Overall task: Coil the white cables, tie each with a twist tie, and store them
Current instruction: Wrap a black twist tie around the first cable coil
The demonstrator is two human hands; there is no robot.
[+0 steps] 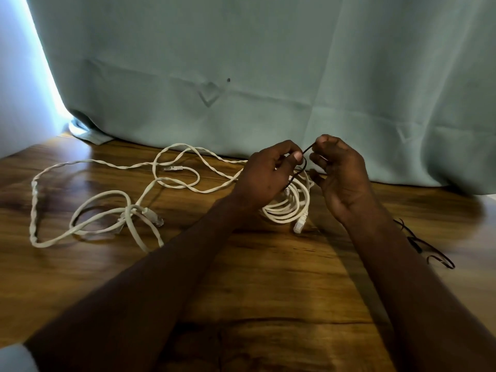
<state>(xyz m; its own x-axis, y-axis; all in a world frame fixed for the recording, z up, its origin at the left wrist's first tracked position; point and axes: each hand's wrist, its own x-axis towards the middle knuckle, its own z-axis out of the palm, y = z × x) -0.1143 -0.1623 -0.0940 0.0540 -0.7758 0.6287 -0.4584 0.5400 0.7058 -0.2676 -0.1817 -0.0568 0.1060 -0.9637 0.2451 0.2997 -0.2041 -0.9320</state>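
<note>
A coil (288,208) of white cable is held by the left hand (264,174), whose fingers are curled round the top of the loops. The coil hangs below that grip and its lower loops rest on the tabletop (268,277), with a clear plug (299,225) at its lower right edge.

A black tie (304,162) is pinched between the 2 hands. Its upper end is gripped by the curled fingertips of the right hand (342,173), and from there it runs down past the left thumb and behind the coil. How far it is wrapped round the loops cannot be told.

To the left of the left grip, loose cable (107,200) is spread over the tabletop in wide, tangled loops. Part of it is twisted in pairs, and 1 strand runs up to the coil. A plug (174,168) lies inside the far loops, and more plugs (155,217) lie at the near knot.

To the right of the right forearm, spare ties (426,249) lie on the tabletop, well apart from the coil. A pale green curtain (241,63) hangs behind both hands and touches the tabletop.
</note>
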